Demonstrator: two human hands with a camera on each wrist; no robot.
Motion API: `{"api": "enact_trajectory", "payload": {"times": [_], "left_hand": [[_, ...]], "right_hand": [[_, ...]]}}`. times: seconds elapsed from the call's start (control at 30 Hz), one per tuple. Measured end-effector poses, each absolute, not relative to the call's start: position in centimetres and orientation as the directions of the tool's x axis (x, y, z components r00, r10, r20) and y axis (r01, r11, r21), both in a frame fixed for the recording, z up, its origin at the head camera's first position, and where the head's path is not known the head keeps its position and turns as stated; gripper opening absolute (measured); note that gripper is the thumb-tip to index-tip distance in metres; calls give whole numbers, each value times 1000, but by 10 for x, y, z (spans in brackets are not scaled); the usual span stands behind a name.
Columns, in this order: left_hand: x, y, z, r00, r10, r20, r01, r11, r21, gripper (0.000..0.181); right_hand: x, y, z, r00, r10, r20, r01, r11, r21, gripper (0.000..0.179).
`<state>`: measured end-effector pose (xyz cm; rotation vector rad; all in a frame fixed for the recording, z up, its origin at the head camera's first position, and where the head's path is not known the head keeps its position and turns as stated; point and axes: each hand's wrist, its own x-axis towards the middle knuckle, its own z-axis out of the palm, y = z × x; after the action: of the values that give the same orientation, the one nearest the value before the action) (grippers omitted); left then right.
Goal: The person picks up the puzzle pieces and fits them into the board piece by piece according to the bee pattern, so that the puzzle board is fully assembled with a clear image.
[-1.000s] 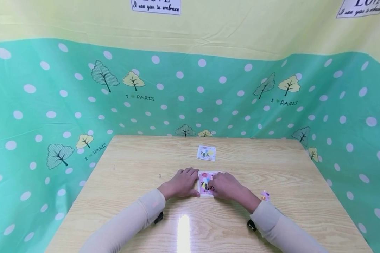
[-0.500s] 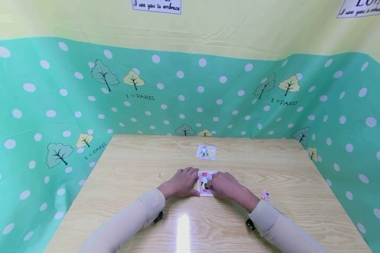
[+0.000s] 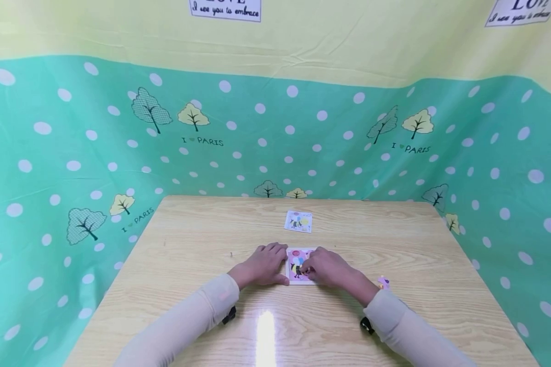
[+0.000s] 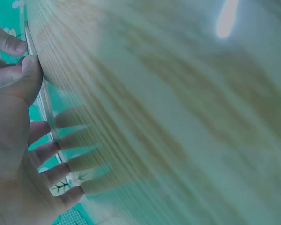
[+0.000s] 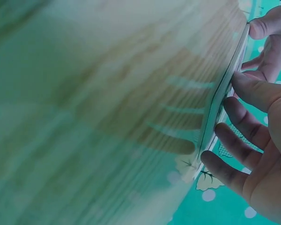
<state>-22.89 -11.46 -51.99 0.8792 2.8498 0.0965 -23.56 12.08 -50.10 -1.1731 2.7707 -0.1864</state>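
Note:
In the head view, a square bee picture puzzle (image 3: 295,259) in a pale frame lies flat on the wooden table. My left hand (image 3: 265,264) rests beside its left edge. The thumb (image 4: 30,70) touches that edge, and the other fingers are spread with their tips on the tabletop. From the right, my right hand (image 3: 329,267) reaches over the puzzle with bent fingers, its fingertips at the bee's middle. Whether a puzzle piece is pinched there is hidden. The right thumb (image 5: 253,89) is close to the frame's edge in the right wrist view.
Behind the puzzle lies a white card (image 3: 298,221) with a similar bee picture. A loose purple puzzle piece (image 3: 383,282) sits to the right, near the right wrist. Green and yellow printed cloth (image 3: 257,137) surrounds the table (image 3: 202,229) at the back and sides.
The right hand has shifted very slightly over the puzzle, its bent fingers moving a little. My left hand, the card and the loose piece stay where they were.

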Motion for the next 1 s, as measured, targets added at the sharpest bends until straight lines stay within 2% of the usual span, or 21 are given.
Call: {"api": "enact_trajectory", "payload": {"times": [0.17, 0.4, 0.7, 1.0], "left_hand": [[-229, -114, -524, -813, 563, -144, 550, 826, 123, 76], [-230, -114, -525, -813, 566, -139, 553, 824, 119, 76], [-231, -114, -522, -814, 564, -140, 551, 826, 123, 77], [-230, -114, -523, -811, 570, -132, 557, 822, 121, 77]], "right_hand": [[-233, 124, -498, -700, -711, -70, -692, 699, -181, 19], [-233, 144, -498, -753, -657, -45, -628, 737, -251, 23], [-237, 179, -491, -815, -577, -52, -551, 799, -242, 31], [-239, 209, -488, -845, -528, -82, -500, 836, -226, 33]]}}
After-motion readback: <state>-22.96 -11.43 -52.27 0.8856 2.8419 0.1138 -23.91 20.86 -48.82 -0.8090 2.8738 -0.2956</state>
